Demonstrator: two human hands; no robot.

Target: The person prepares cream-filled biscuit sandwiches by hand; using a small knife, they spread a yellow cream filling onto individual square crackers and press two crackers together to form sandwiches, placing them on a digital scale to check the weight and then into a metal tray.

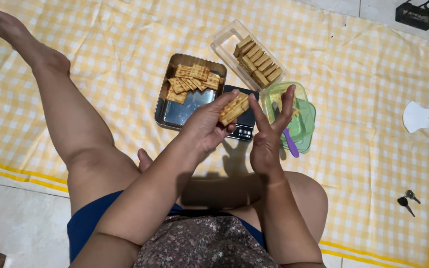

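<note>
Cracker sandwich in left hand, right hand open, clear tray beyond

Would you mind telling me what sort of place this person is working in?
Probably a home floor: a yellow checked cloth is spread over pale tiles, the person sits on it barefoot, and keys lie nearby.

Two hands, two keys – one metal tray, one scale

Left hand grips a cracker sandwich over the small black scale; right hand is open, fingers spread, just beside it, above the green tub with its purple spreader.
</note>
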